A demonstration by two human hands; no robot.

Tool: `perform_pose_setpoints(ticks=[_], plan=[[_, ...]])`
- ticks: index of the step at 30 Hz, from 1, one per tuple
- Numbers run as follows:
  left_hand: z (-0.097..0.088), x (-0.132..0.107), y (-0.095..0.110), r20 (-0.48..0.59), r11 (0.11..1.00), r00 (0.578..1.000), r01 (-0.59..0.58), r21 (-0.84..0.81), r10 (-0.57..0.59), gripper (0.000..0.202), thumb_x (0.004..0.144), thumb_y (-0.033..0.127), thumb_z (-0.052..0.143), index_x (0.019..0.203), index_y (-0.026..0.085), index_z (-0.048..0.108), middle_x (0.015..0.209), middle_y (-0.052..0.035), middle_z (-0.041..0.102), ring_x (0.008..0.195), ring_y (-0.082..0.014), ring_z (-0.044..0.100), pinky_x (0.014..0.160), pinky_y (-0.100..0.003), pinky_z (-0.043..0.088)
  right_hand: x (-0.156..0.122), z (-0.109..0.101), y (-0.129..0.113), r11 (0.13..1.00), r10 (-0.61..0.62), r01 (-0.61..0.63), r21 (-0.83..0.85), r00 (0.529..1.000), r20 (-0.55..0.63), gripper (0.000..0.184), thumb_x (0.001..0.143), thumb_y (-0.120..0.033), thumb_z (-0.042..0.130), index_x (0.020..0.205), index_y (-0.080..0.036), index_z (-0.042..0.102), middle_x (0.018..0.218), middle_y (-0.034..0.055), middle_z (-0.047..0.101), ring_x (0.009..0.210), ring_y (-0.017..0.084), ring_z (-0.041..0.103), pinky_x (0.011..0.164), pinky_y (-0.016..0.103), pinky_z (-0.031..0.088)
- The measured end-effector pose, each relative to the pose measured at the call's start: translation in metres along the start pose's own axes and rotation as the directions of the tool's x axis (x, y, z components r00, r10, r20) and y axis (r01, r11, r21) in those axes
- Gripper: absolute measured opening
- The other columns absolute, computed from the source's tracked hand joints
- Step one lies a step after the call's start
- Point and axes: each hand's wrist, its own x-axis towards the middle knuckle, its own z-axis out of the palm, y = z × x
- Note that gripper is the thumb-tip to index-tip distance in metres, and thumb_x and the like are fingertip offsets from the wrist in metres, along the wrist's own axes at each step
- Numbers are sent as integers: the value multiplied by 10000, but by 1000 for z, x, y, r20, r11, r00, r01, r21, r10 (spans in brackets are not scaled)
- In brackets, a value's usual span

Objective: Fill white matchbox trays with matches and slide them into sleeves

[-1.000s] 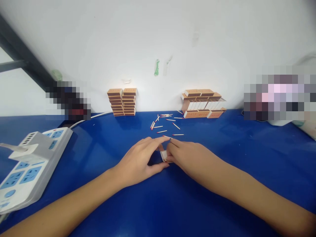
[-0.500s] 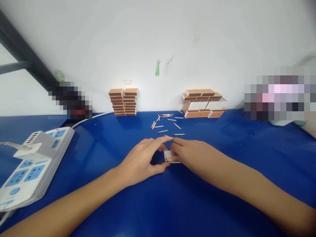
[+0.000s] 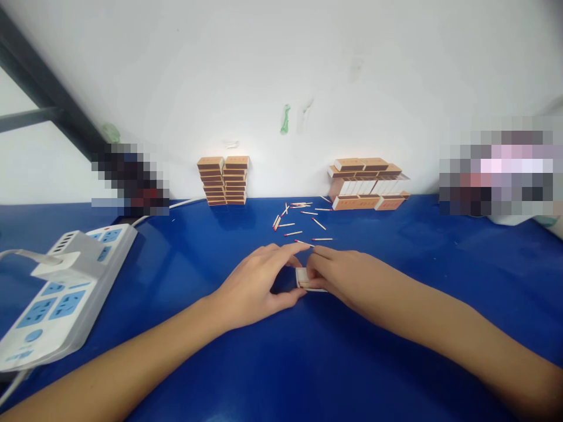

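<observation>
A small white matchbox tray [image 3: 302, 278] lies on the blue table [image 3: 281, 363] between my two hands. My left hand [image 3: 255, 287] curls around its left side, thumb and forefinger at the tray's end. My right hand [image 3: 341, 272] covers the tray's right part with its fingers closed over it. What lies inside the tray is mostly hidden. Several loose red-tipped matches [image 3: 299, 220] are scattered just beyond my fingertips.
A stack of closed brown matchboxes [image 3: 223, 180] stands at the wall. To the right is a pile of matchboxes and white trays [image 3: 367, 184]. A white and blue power strip [image 3: 57, 293] with a plugged cable lies at the left.
Both hands and the tray have barely moved. My right hand has settled a little further over the tray, and the view has shifted slightly.
</observation>
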Motion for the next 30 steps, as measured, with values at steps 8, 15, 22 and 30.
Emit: perform_pose_setpoints(ticks=[8, 15, 22, 30], plan=[[0, 1, 2, 0, 1000, 1000, -12, 4, 12, 661, 910, 231, 736, 1490, 296, 426, 1226, -48, 748, 1158, -260, 697, 1026, -488, 543, -1, 1, -4, 993, -43, 47, -108, 998, 38, 96, 942, -78, 610, 982, -164, 629, 953, 74, 676, 634, 152, 617, 563, 270, 424], [-2, -1, 0, -21, 1000, 1000, 11, 12, -11, 666, 905, 249, 745, 1490, 263, 429, 1239, -60, 742, 1141, -266, 690, 1026, -499, 541, 4, -4, -5, 998, -14, 6, -63, 992, -126, 77, 1016, -172, 551, 967, -166, 610, 904, 63, 671, 627, 163, 609, 550, 283, 392], [-2, -3, -3, -47, 1000, 999, 16, 16, -15, 707, 898, 262, 762, 1511, 274, 410, 1240, -60, 738, 1147, -265, 689, 1040, -497, 536, 12, -15, -4, 961, 104, -61, 269, 983, -148, 25, 986, -188, 606, 974, -197, 626, 873, 18, 701, 685, 137, 632, 594, 242, 431], [-6, -2, -7, -238, 997, 970, 57, 57, -42, 704, 889, 235, 778, 1500, 281, 432, 1147, -4, 757, 1088, -217, 702, 1078, -455, 512, 17, -15, 3, 866, 277, -76, 493, 895, -349, 211, 1001, -267, 588, 1157, -204, 714, 923, 41, 732, 703, 143, 635, 651, 275, 514]])
